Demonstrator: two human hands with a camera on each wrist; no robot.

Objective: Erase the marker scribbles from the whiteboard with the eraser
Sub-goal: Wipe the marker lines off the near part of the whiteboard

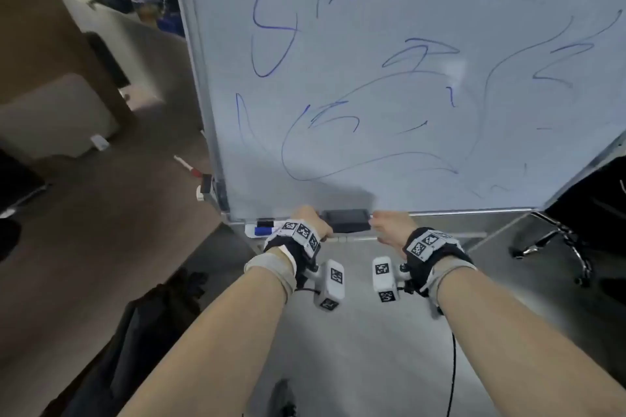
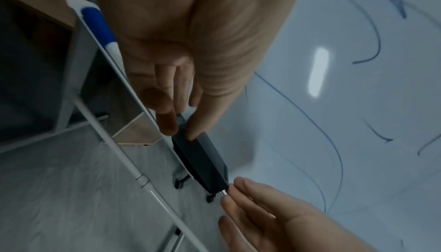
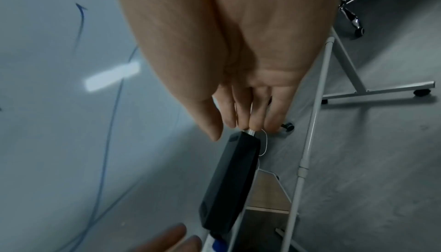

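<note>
The whiteboard point(image 1: 372, 20) stands in front of me, covered in blue marker scribbles point(image 1: 271, 20). A black eraser point(image 1: 345, 220) point(image 2: 203, 161) point(image 3: 229, 180) lies on the tray point(image 1: 457, 213) along the board's bottom edge. My left hand point(image 1: 320, 223) point(image 2: 183, 128) pinches the eraser's left end between thumb and fingertip. My right hand point(image 1: 376, 225) point(image 3: 238, 128) point(image 2: 231, 195) is at the eraser's right end, its straight fingers touching the tray edge there.
A blue-capped marker point(image 1: 264, 230) point(image 2: 100, 24) lies on the tray left of my left hand. The stand's white crossbar point(image 1: 355, 239) runs just below. An office chair base point(image 1: 555, 240) is at the right, and a red-tipped marker point(image 1: 186, 166) and dark bag point(image 1: 152, 315) are at the left.
</note>
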